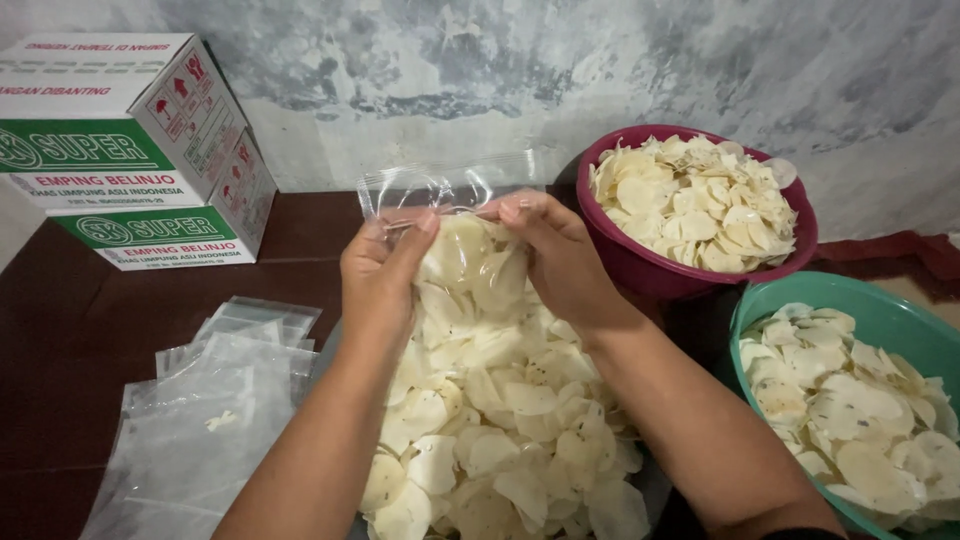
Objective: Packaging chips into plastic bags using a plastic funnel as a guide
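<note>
My left hand [378, 272] and my right hand [556, 255] both grip the upper part of a clear plastic bag [440, 190], held upright in front of me. The bag holds pale, round, thin chips [462, 262] that show through the plastic between my fingers. Its open top sticks up empty above my fingertips. Below my hands lies a large heap of the same chips [500, 430].
A dark red bowl [640, 262] full of chips stands at the back right. A green bowl [880, 312] with more chips sits at the right edge. Empty clear bags [210, 400] lie in a pile on the left. Two stacked white and green cartons [130, 150] stand at the back left against the wall.
</note>
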